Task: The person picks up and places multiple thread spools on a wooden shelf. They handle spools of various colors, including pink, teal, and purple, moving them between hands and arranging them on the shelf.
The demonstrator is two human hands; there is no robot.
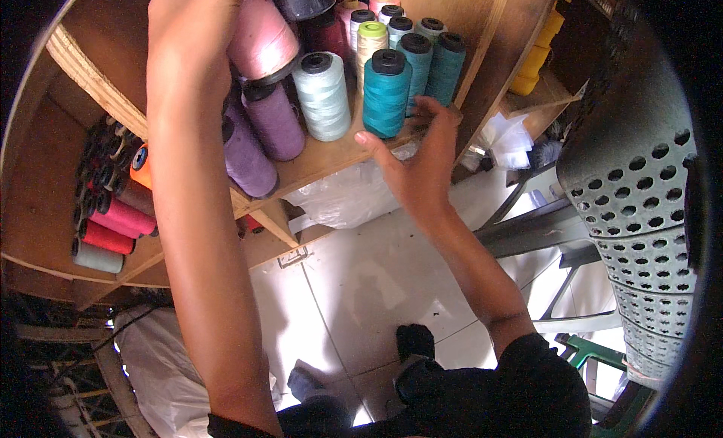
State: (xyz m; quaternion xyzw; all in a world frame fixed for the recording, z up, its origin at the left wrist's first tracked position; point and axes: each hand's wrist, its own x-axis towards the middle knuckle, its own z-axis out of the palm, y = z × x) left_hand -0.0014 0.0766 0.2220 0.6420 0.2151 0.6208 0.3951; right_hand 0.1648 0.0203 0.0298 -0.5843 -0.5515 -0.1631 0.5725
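My left hand reaches up to the top edge, beside a tilted pink thread spool; its fingers are mostly cut off or hidden, so its grip cannot be made out. My right hand is open, thumb and fingers apart, close to the base of a teal thread spool. That spool stands upright near the front of the wooden shelf. A pale blue spool stands to its left. Purple spools lean beneath the pink one. Behind the teal spool are darker teal spools and a cream spool with a lime top.
Lower left, another compartment holds pink, red and grey spools. A clear plastic bag bulges below the shelf. Yellow spools stand beyond the right divider. A grey perforated chair is at right, above a tiled floor.
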